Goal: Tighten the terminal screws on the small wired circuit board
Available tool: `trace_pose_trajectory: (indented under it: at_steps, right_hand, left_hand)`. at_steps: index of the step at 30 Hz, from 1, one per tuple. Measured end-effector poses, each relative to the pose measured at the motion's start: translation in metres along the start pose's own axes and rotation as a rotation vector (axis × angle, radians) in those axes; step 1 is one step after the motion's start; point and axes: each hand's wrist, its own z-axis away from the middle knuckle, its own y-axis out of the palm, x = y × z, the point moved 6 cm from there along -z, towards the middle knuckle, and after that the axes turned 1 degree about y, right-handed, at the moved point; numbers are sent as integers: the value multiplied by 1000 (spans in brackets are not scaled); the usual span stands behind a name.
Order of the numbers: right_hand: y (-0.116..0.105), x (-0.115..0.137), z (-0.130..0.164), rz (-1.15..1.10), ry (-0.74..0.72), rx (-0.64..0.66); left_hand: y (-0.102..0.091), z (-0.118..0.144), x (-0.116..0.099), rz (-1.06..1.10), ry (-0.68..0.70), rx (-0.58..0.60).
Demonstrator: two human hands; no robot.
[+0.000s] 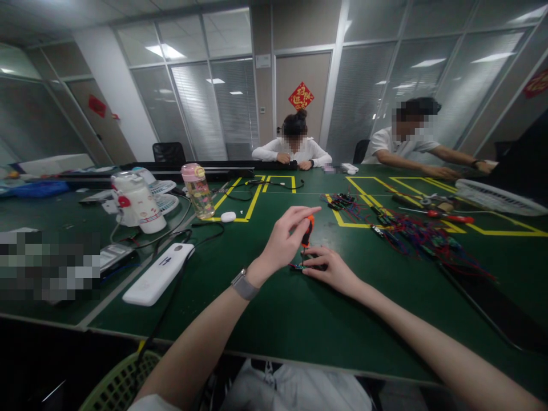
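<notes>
The left hand (285, 240) pinched an orange-handled screwdriver (307, 229) upright by its top, tip down on a small circuit board (299, 266). The right hand (329, 269) lay flat just beside the tip, fingers pressing the board to the green worktop (274, 319). The board looked light, stiff and probably fragile — best held by its edges. Its far part was hidden under the fingers, and the screw was too small to see. Beyond the right hand lay a tangle of wired boards (411, 237) — left of the left hand, a white power strip (159, 274).
</notes>
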Motion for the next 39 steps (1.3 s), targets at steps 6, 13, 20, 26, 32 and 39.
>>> trace_pose_trajectory:
  at_steps: [6, 13, 20, 26, 32, 39]
  right_hand:
    - [0, 0, 0, 0, -15, -13]
    - [-1, 1, 0, 1, -3, -10]
    - [-1, 1, 0, 7, -13, -4]
    - [0, -1, 0, 16, 0, 7]
    - [0, -1, 0, -4, -8, -1]
    - [-1, 0, 0, 4, 3, 4]
  left_hand:
    - [1, 2, 6, 2, -35, -49]
    - [1, 5, -7, -266, 140, -81]
    - [-2, 3, -1, -173, 46, -99]
    - [-1, 2, -2, -146, 68, -33]
    - [-4, 0, 6, -31, -37, -69]
    - [-3, -1, 4, -34, -2, 26]
